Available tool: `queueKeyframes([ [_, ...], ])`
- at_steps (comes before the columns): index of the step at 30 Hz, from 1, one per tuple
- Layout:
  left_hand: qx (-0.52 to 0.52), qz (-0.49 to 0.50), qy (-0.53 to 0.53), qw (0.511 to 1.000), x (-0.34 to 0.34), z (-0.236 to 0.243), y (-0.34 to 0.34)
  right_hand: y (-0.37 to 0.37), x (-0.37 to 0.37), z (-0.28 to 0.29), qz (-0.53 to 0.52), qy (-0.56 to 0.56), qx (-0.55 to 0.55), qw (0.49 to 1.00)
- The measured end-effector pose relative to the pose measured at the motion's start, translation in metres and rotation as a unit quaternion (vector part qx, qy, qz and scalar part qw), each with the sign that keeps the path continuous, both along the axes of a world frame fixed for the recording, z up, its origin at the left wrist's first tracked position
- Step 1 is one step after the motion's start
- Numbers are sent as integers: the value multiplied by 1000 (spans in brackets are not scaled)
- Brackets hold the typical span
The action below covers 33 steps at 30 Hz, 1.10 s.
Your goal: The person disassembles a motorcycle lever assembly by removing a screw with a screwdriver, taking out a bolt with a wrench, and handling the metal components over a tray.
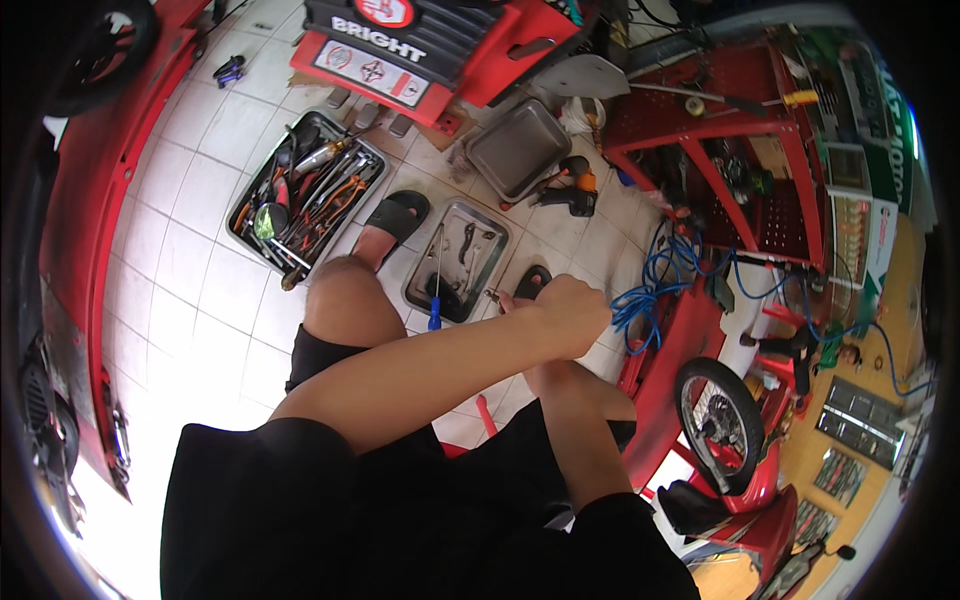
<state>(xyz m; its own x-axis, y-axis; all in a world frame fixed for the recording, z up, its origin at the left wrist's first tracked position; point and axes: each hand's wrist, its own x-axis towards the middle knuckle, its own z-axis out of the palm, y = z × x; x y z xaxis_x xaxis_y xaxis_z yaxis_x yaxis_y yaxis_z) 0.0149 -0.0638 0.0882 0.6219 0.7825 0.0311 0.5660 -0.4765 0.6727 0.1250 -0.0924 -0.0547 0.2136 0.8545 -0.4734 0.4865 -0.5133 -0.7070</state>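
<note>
Black-sleeved L arm (420, 370) slants rightward, L fingers (590, 334) curled, grip unclear; R fingers (509, 302) pinch metal pc (493, 295).

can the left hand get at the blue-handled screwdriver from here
Probably yes: the blue-handled screwdriver has its handle jutting past the near rim of the tray, with nothing over it; the left hand would have to swing leftward.

Two bare hands (572, 318) overlap, one holding a small metal piece (493, 295); a slim blue-handled screwdriver (434, 314) lies at their nine o'clock, a black-tyred spoked wheel (718, 420) at four.
</note>
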Motion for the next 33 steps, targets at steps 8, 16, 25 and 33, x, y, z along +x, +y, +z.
queueKeyframes([
  [8, -15, -8, 43, 999, -13, 4, -3, -2, -3, -18, 4, 7, 7, 1000],
  [16, -75, -38, 136, 987, -15, -3, 19, 6, -12, -18, -22, 82, 22, 996],
  [25, -39, 275, 53, 959, -37, -14, 50, 30, -21, 35, -61, 443, 49, 893],
  [33, -345, 305, -471, 752, -54, -12, 72, 59, -10, 93, 29, 587, 42, 808],
])
